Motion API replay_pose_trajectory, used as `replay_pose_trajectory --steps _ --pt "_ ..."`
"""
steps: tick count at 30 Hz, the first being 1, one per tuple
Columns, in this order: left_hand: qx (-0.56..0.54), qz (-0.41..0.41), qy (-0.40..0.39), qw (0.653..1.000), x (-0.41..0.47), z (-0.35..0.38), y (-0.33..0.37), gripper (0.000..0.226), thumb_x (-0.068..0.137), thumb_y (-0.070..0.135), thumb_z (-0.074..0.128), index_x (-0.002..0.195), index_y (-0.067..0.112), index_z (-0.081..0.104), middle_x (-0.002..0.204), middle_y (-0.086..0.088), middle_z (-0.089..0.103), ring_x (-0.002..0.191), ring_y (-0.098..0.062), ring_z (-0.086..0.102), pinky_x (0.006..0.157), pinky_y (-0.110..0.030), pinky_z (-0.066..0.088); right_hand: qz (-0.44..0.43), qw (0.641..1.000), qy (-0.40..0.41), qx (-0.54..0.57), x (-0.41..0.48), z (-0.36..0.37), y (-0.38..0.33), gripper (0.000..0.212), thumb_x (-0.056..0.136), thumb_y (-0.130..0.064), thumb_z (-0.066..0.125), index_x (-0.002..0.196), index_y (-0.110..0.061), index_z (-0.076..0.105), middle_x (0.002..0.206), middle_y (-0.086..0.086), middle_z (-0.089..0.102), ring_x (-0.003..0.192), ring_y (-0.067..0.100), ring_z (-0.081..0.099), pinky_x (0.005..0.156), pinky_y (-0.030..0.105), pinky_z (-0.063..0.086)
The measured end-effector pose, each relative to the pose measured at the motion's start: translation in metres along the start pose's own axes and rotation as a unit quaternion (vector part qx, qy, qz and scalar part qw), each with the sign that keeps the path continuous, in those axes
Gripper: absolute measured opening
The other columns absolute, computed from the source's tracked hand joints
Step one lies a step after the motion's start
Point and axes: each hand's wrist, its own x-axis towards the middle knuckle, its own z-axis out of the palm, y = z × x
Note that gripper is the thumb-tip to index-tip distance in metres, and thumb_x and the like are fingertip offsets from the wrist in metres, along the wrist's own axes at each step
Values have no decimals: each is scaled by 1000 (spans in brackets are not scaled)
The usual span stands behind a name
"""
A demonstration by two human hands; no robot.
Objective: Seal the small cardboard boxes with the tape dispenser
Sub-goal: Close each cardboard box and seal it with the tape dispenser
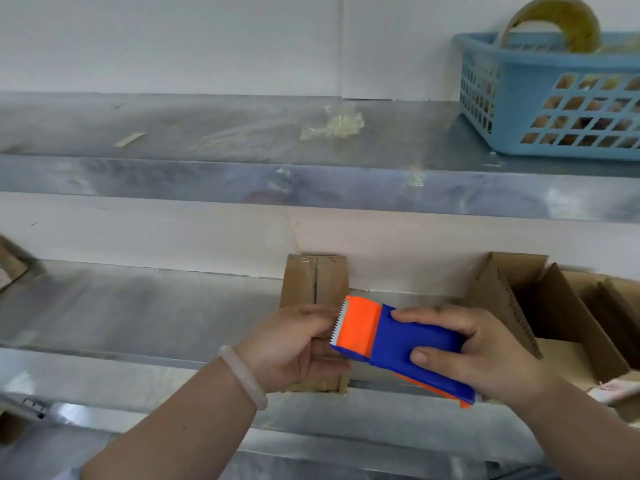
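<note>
A small cardboard box stands on the steel worktop at the centre, its top flaps closed with a seam down the middle. My left hand grips the near part of this box, fingers curled round its side. My right hand holds a blue and orange tape dispenser just right of the box. The dispenser's toothed blade points left and sits close to my left fingers. The lower part of the box is hidden behind my left hand.
Several open cardboard boxes stand at the right on the worktop. A steel shelf above carries scraps of used tape and a blue basket with a tape roll.
</note>
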Motion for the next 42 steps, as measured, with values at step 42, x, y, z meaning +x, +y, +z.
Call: replay_pose_trajectory --steps 42 --pt "169 97 287 938 22 -79 -74 24 101 14 46 79 8 56 60 -3 52 58 -15 51 73 -39 59 78 980 -104 -151 29 -24 37 45 65 -42 76 100 -66 61 102 -32 66 91 1 68 71 16 53"
